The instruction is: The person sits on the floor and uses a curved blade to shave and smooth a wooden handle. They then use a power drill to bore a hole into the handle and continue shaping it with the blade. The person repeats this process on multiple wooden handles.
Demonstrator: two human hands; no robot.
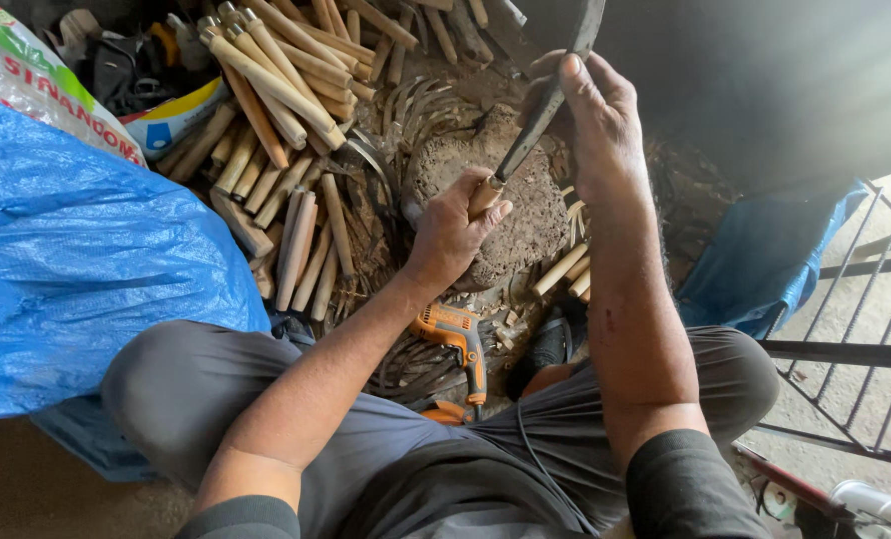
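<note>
Item in hand: one sickle (540, 110), a curved dark metal blade with a light wooden handle at its lower end. It stands tilted over a round stump (525, 215), handle end down, touching or just above the stump's chipped top; the blade rises toward the upper right and leaves the picture.

Left hand (455, 230): closed in a fist round the handle, thumb tip beside the metal collar.

Right hand (590, 115): fingers curled round the blade higher up, thumb laid along its edge, gripping it.

Progress, judged from the layout: blade and handle are already joined on this piece, and it is held as if being seated or checked on the stump. Whether the joint is tight cannot be told.

Stock not yet used: a pile of handles (286, 70), pale turned wood, beyond the stump on the left; more handles (300, 245) lie loose on the ground below it; a few short ones (565, 269) lie right of the stump. A heap of bare curved blades (420, 110) lies beside the stump. Most of the work looks to be ahead.

Other items: an orange drill (460, 334) lies between the knees on the ground, cord trailing; a blue tarp (76, 279) on the left; a printed sack (26, 75) above it; a metal rack (855, 309) on the right, blue cloth (765, 265) draped on it.
</note>
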